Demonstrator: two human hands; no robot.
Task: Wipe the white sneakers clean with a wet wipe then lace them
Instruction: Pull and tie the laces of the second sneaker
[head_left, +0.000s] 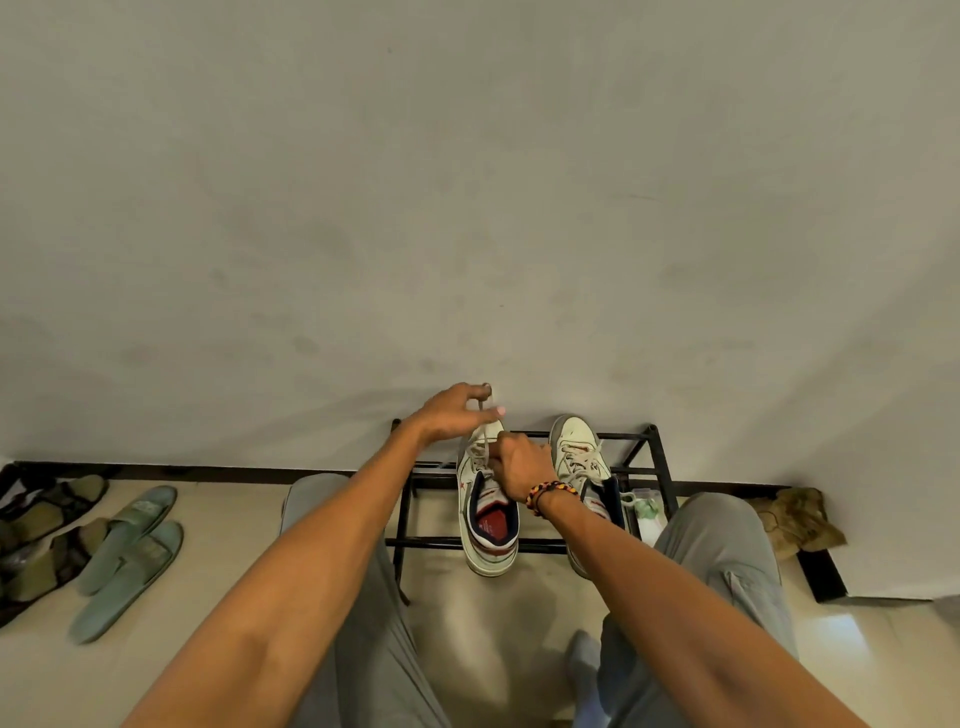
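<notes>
I am lacing the left sneaker (488, 514) on the black rack (641, 457), beside the right sneaker (579, 457). I should pull the lace (484, 415) up straight and snug (not too hard). My left hand (454, 413) pinches the lace. My right hand (519, 465) curls at the eyelets, probably holding lace too.

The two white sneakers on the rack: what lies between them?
In the head view, the right hand lies between the left sneaker and the right sneaker.
</notes>
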